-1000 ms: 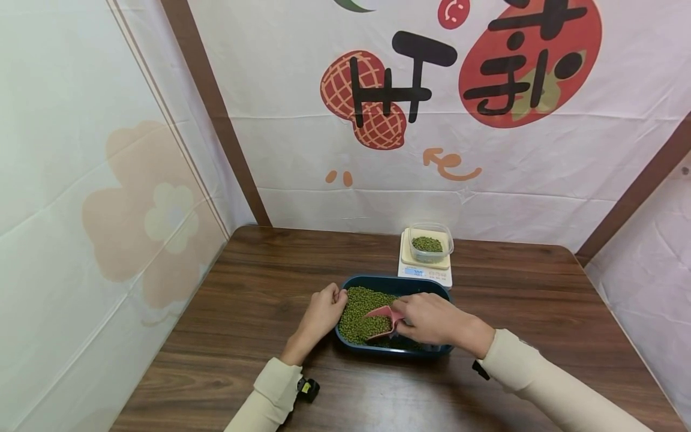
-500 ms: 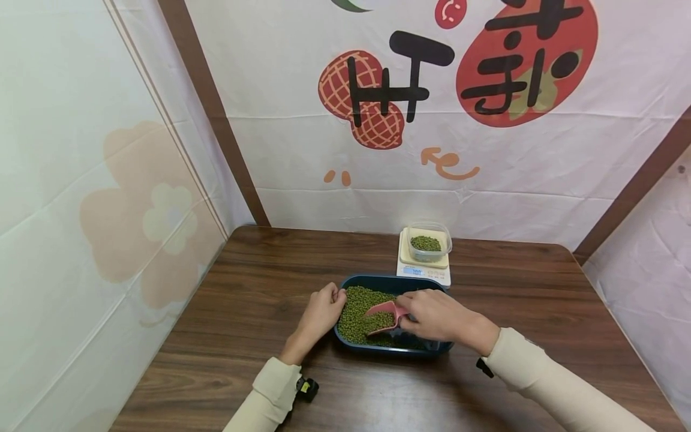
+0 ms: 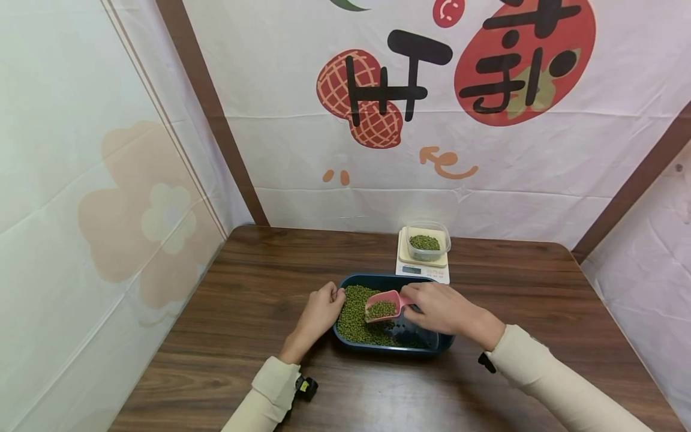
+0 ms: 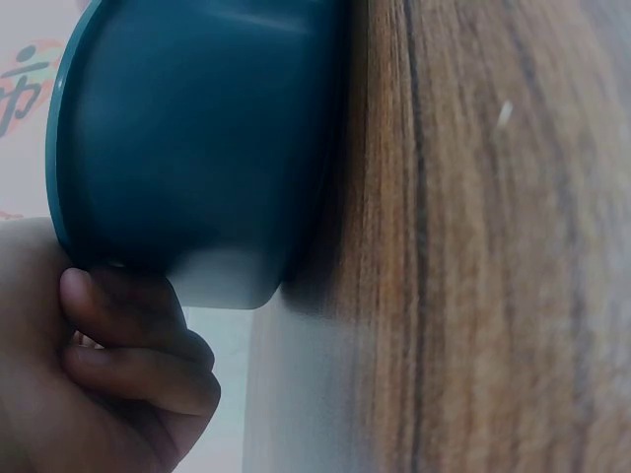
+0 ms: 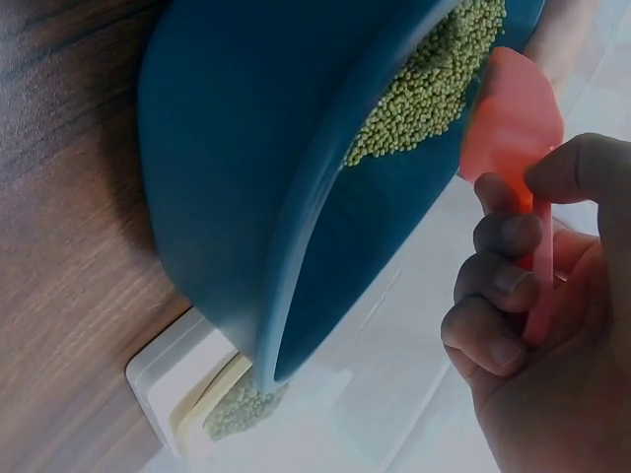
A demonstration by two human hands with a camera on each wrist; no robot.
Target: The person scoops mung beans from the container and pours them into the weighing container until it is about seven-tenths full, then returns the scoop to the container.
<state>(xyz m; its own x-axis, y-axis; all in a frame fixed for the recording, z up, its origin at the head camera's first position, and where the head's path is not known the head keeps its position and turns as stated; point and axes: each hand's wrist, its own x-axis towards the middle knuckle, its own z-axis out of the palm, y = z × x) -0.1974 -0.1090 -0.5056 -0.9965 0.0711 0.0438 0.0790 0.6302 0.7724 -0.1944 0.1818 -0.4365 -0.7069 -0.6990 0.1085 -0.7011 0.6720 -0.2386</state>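
A dark blue oblong tub (image 3: 412, 349) stands on the table, with green mung beans (image 3: 351, 318) heaped toward its left end. My left hand (image 3: 323, 309) grips the tub's left rim; in the left wrist view its fingers (image 4: 148, 379) are curled at the rim. Over the tub my right hand (image 3: 442, 307) holds a pink scoop (image 5: 513, 108) by its handle, fingers wrapped around and thumb on top. Beans fill the scoop's bowl, which points left above the heap. At the tub's right end its dark bottom shows, with a few scattered beans.
Behind the tub sits a white kitchen scale (image 3: 405, 277) with its display dark. A clear plastic container (image 3: 447, 245) holding some mung beans rests on it. The brown wooden table (image 3: 270, 264) meets printed cloth walls at the back and left.
My right hand has raised the scoop out of the beans, now level and loaded, moving slightly toward the back. The scale's lit display has gone dark. My left hand stays at the rim.
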